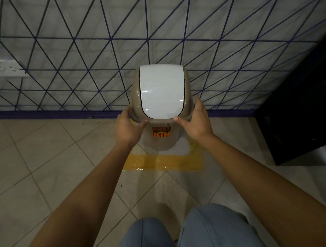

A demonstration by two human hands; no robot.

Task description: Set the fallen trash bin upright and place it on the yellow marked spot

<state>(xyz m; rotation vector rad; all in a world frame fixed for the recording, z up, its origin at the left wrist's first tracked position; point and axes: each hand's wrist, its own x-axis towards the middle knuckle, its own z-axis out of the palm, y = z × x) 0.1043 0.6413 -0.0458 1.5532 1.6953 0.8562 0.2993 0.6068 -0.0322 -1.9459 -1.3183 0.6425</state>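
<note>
Head view: a beige trash bin [164,140] with a white swing lid [162,91] stands upright inside the yellow taped square [162,162] on the tiled floor [36,159], close to the patterned wall [77,42]; the left hand [129,128] grasps the bin's top rim on one side; the right hand [195,121] grasps the opposite side; an orange label [161,132] faces the camera; a dark cabinet [301,115] stands to the right.

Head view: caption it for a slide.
Both hands, left and right, steady the upright trash bin on the yellow marked spot.
</note>
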